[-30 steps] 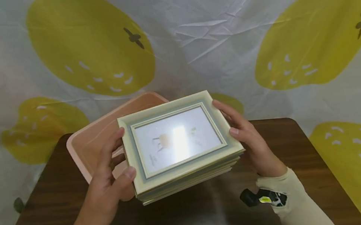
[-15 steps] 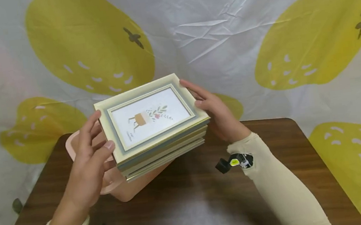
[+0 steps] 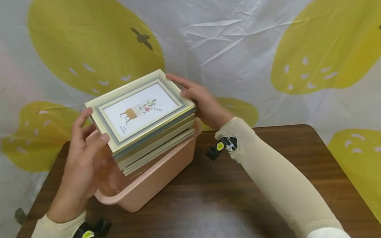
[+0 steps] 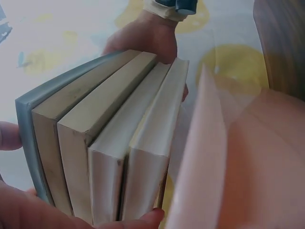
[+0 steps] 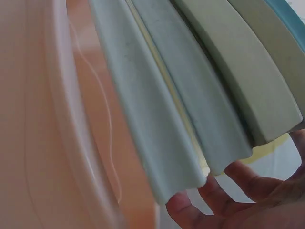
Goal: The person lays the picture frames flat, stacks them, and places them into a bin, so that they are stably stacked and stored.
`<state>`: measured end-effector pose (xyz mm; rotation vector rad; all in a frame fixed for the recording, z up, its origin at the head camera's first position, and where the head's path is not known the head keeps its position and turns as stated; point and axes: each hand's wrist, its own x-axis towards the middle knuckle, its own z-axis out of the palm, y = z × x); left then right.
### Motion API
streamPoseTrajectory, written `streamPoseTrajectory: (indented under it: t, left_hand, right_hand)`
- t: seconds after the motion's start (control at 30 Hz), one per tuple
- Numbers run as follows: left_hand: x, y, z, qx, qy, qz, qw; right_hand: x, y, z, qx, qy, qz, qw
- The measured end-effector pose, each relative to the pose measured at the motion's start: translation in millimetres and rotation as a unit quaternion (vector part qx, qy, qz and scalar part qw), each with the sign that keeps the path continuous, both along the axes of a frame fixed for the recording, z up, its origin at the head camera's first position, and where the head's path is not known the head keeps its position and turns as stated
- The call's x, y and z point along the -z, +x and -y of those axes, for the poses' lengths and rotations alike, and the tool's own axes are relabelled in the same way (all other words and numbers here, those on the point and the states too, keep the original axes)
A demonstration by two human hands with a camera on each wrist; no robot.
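A stack of several picture frames hangs over the pink plastic basin, held level with a slight tilt. The top one has a cream and blue-grey border around a drawing of a plant in a legged pot. My left hand grips the stack's left end, thumb on the upper face. At the opposite end, my right hand holds it, fingers along the side. In the left wrist view the frame edges fan slightly apart, beside the basin wall. The right wrist view shows fingertips under the lowest frame.
The basin stands on a dark brown wooden table, towards its back left. A white cloth with yellow fruit prints hangs behind the table. Much of the basin's inside is hidden under the stack.
Both hands have carried the stack left and farther back, from in front of the basin to over it. The basin's front wall has come into view. The grip stays the same.
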<state>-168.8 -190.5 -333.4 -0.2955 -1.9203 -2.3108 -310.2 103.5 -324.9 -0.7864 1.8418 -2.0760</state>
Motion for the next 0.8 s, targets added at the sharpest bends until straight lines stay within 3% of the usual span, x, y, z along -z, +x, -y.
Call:
streamPoseTrajectory:
  t: [0.2, 0.53, 0.8]
  left_hand:
    - [7.4, -7.9, 11.2, -0.006, 0.006, 0.026, 0.9996]
    - [24.1, -17.6, 16.0, -0.037, 0.028, 0.061, 0.9971]
    - [24.3, -26.1, 9.8, -0.074, 0.047, 0.105, 0.9906]
  right_hand:
    - [2.4, -14.3, 15.7, 0.010, 0.022, 0.043, 0.9988]
    - [19.1, -34.0, 30.2, 0.040, 0.105, 0.060, 0.9919]
    - [29.8, -42.2, 40.5, 0.053, 0.140, 0.018, 0.9886]
